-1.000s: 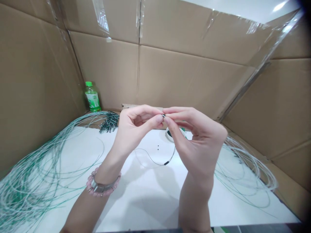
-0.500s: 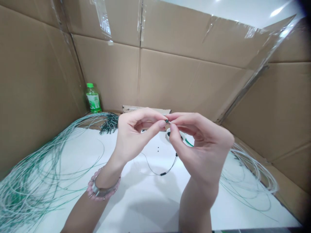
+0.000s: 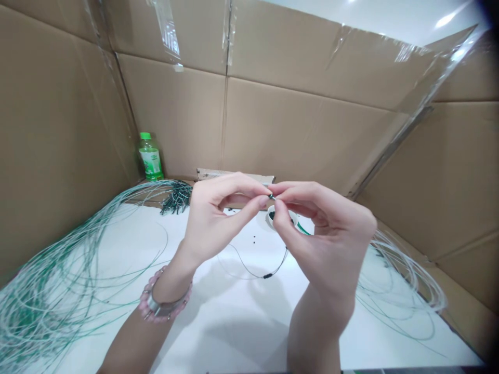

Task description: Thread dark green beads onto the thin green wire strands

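Your left hand (image 3: pixel 220 218) and right hand (image 3: pixel 329 234) meet above the white bench (image 3: pixel 230 332). The fingers of both hands are closed, pinching a small dark bead (image 3: pixel 270 197) between them. Below, a thin dark wire (image 3: pixel 279 264) carrying a black sleeve (image 3: pixel 267 276) lies on the bench, near a small white dish (image 3: pixel 279 216). Green-and-white wire coils (image 3: pixel 50 296) lie to the left.
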Demonstrator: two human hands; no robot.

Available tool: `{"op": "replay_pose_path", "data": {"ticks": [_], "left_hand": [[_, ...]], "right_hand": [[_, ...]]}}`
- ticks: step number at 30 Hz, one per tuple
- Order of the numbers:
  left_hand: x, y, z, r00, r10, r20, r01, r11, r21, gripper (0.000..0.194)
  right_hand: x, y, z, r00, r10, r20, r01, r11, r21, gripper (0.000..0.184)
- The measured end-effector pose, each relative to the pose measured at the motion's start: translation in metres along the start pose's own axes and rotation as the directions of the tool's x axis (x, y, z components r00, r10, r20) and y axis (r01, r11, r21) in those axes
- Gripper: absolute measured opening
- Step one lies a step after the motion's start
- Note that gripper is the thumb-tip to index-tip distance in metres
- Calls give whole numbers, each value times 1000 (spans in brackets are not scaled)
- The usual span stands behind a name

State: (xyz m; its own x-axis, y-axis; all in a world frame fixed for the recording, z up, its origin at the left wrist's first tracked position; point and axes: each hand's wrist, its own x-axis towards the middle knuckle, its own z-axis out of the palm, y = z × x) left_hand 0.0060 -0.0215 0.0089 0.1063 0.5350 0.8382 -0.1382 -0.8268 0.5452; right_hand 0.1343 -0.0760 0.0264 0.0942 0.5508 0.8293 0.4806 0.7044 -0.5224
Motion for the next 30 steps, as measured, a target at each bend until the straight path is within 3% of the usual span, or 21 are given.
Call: {"op": "replay_pose_path", "data": {"ticks": [5, 19, 25, 30], "left_hand": [[1, 0, -3, 994, 101, 52, -106, 987, 121, 11], [0, 0, -5, 994, 95, 56, -102, 984, 146, 16], [0, 0, -3, 996, 84, 40, -88, 988, 124, 11], [-1, -4, -1, 989, 149, 3, -147, 971, 190, 14]], "right_hand": [[1, 1, -3, 999, 0, 45, 3, 998, -69, 18], [0, 1, -7, 997, -30, 68, 37, 994, -107, 16], [-1, 4, -5, 1000, -3, 16, 5, 995, -96, 13], [0, 2, 1, 999, 31, 45, -29, 999, -42, 14]]}}
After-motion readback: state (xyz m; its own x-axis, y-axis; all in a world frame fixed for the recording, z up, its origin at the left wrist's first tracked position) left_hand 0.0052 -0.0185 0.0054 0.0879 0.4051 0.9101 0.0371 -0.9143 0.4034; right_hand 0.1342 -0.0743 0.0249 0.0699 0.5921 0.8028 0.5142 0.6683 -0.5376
